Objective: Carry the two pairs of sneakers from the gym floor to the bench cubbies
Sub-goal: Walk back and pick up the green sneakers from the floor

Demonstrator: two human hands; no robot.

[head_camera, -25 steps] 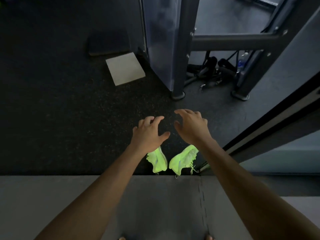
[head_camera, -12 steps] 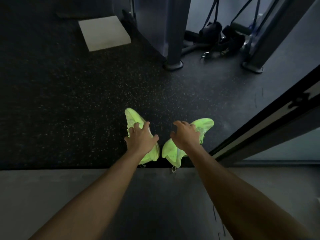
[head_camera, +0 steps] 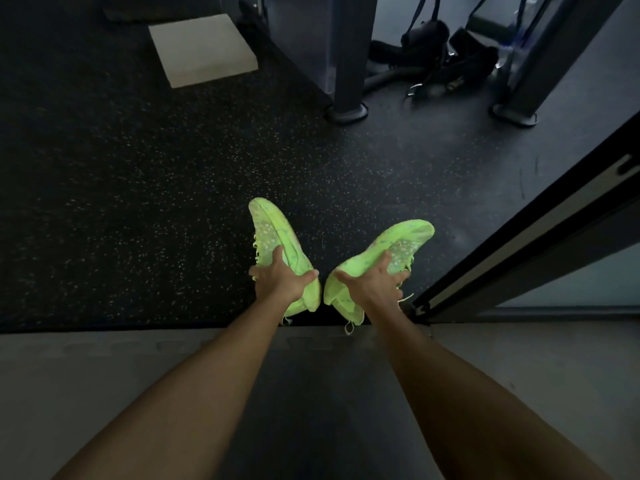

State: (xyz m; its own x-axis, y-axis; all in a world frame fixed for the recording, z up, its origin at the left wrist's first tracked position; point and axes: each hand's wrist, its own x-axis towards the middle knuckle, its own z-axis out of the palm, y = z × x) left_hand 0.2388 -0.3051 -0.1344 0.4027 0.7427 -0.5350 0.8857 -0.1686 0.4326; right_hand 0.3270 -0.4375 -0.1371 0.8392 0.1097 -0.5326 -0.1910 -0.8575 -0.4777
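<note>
Two neon-green sneakers lie over the dark speckled gym floor [head_camera: 138, 209], tipped so their sides face up. My left hand [head_camera: 282, 280] grips the left sneaker [head_camera: 273, 233] around its heel half, toe pointing away. My right hand [head_camera: 375, 284] grips the right sneaker [head_camera: 398, 242] the same way, toe angled to the far right. Loose laces hang below both heels. I cannot tell whether the shoes still touch the floor. No other pair and no bench cubbies are in view.
A grey mat [head_camera: 104, 393] covers the floor nearest me. A pale foam block [head_camera: 202, 50] lies at the far left. Machine posts [head_camera: 346, 109] and straps [head_camera: 433, 67] stand at the back. A dark door frame [head_camera: 519, 237] runs diagonally on the right.
Both hands came down from hovering open above the sneakers and closed around them. The shoes have tipped onto their sides, toes now spread apart.
</note>
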